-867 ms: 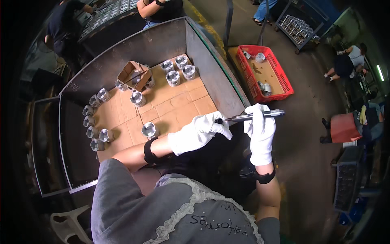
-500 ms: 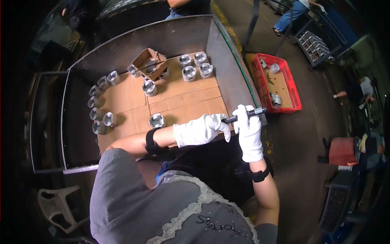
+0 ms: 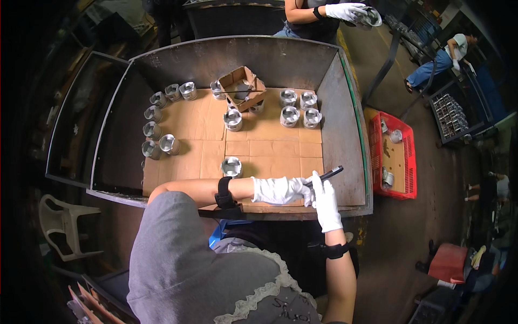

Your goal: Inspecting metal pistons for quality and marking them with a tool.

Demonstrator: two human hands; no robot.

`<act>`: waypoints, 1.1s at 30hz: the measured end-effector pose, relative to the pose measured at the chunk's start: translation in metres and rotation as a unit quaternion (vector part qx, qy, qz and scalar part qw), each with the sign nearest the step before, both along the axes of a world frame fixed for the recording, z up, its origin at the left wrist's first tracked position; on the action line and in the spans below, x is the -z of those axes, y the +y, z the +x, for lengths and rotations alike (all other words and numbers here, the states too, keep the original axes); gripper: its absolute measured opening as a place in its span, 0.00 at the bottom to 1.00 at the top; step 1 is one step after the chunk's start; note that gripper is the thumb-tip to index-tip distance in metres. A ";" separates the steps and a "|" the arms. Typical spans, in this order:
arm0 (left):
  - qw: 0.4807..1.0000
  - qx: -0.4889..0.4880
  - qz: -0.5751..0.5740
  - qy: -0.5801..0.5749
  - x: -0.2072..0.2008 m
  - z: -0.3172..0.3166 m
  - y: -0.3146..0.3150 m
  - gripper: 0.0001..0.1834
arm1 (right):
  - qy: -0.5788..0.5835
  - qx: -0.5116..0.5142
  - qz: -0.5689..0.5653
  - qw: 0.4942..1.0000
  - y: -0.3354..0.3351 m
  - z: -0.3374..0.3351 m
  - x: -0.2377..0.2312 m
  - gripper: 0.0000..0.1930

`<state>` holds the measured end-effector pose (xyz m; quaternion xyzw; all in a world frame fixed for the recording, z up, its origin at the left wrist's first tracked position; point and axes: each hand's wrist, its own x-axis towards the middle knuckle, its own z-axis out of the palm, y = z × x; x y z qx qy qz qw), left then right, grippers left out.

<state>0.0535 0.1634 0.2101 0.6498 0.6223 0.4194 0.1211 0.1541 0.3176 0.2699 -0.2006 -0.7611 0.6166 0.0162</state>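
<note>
Clamped on a dark pen (image 3: pixel 334 173), my left grip (image 3: pixel 283 191) and right grip (image 3: pixel 326 205) sit side by side above the bin (image 3: pixel 270 56), toward its near right corner. The pen's free end sticks out past my right grip, slanting toward the right edge; its other end is hidden in my left. Cardboard (image 3: pixel 275 147) lines the bin's floor. One piston (image 3: pixel 232 167) stands just beyond my left wristband (image 3: pixel 224 193), toward the near edge. Seven pistons (image 3: pixel 169 143) curve from the left edge round to the far left corner. Four more form a block near the far right corner. By the middle of the far edge sits an open box (image 3: pixel 229 97), pistons close about it. Outside the right edge, a red basket (image 3: pixel 411 162) holds a few pistons; past the far edge, a co-worker's gloved hands (image 3: pixel 345 11) hold a metal part (image 3: pixel 372 17).
</note>
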 end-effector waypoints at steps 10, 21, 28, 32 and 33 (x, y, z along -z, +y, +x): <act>0.852 -0.477 -0.195 -0.088 -0.007 -0.197 -0.064 0.14 | -0.016 -0.031 0.484 0.874 0.001 0.013 0.002 0.18; 0.812 -0.200 -0.535 -0.116 0.090 -0.143 0.022 0.11 | 0.049 0.058 0.348 0.935 0.008 0.019 0.006 0.09; 0.884 0.014 -0.438 0.163 0.171 -0.080 0.011 0.18 | 0.010 0.071 0.476 0.876 0.031 0.019 0.007 0.09; 0.866 0.019 -0.449 0.221 0.125 -0.042 -0.017 0.14 | -0.111 0.054 0.492 0.862 0.027 0.012 -0.001 0.14; 0.856 -0.041 -0.490 0.159 0.092 -0.034 -0.028 0.12 | -0.127 0.054 0.468 0.873 0.026 0.011 -0.002 0.15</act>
